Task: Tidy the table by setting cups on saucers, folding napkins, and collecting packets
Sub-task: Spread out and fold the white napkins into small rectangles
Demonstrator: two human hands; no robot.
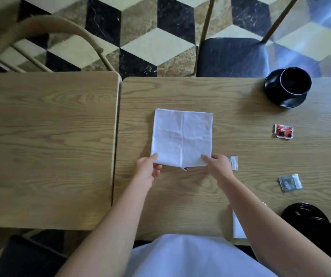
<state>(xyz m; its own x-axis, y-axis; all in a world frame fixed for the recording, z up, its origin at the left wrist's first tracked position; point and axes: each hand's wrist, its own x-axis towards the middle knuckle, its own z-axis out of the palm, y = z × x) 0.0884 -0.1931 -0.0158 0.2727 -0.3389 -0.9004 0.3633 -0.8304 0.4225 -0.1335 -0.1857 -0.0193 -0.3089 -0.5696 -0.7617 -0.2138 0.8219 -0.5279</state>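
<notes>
A white napkin [182,136] lies spread flat on the wooden table [240,120]. My left hand [147,167] pinches its near left corner and my right hand [218,165] pinches its near right corner. A black cup [295,81] stands on a black saucer [272,95] at the far right. A red packet [283,131], a pale packet [234,162] beside my right hand and a grey packet [290,182] lie loose on the right. Part of a packet [185,168] peeks from under the napkin's near edge.
A second wooden table [46,146] butts against the left side. Another white napkin [238,226] lies under my right forearm near the front edge. A black saucer [308,218] sits at the near right. Chairs [236,56] stand across the table.
</notes>
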